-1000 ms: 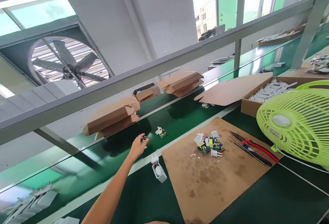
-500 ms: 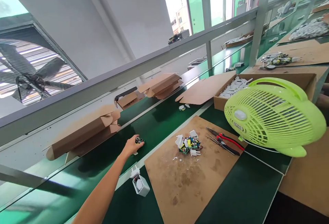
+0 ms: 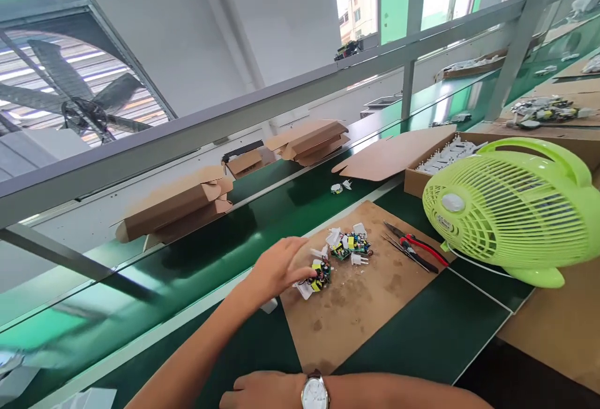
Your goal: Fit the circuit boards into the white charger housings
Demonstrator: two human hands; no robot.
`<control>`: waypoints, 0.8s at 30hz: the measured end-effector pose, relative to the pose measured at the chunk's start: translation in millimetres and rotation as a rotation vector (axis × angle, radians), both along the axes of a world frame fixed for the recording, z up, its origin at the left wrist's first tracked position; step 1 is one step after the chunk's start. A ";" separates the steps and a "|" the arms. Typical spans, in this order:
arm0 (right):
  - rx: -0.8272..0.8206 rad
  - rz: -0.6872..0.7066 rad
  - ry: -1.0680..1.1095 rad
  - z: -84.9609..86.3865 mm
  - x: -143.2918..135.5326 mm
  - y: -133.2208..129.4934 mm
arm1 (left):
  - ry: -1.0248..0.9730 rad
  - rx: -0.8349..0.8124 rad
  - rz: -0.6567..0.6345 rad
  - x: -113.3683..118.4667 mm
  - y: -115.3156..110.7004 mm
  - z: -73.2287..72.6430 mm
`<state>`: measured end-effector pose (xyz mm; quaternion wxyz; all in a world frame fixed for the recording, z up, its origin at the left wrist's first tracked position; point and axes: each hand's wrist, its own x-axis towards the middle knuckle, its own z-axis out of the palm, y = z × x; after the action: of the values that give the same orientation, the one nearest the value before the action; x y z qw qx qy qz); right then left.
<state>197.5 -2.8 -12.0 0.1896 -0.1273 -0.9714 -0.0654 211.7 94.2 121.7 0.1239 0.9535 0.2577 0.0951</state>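
Note:
My left hand (image 3: 276, 271) reaches over the left part of a stained cardboard sheet (image 3: 347, 334). Its thumb and fingers are apart, beside a small circuit board (image 3: 321, 276) with yellow and black parts; the thumb lies against or just over it. Right behind sits a pile of similar circuit boards (image 3: 349, 243) with white plug pieces. My right hand (image 3: 257, 390) enters low, pointing left, with a wristwatch (image 3: 314, 393) on the wrist; its fingers are mostly cut off by the frame. Part of a white adapter casing (image 3: 269, 306) shows below my left wrist.
Red-handled pliers (image 3: 422, 249) and tweezers lie on the sheet's right side. A green fan (image 3: 510, 206) stands at right, before a carton (image 3: 417, 181) of white parts. Folded cardboard (image 3: 178, 206) lines the green belt (image 3: 262, 221). White casings (image 3: 94, 399) show at bottom left.
My left hand has come from the belt rightward to the cardboard, and a circuit board now lies by it, left of the pile. My right forearm has entered at the bottom. The view has shifted.

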 end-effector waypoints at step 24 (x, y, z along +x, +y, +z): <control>-0.132 -0.044 -0.052 13.0 15.7 -32.5 | 0.241 0.475 0.982 -399.2 -210.4 -49.0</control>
<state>213.2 -35.3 1.0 0.1541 -0.1592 -0.9751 -0.0086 -187.5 -116.1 72.6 -0.1836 0.7275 0.6553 0.0876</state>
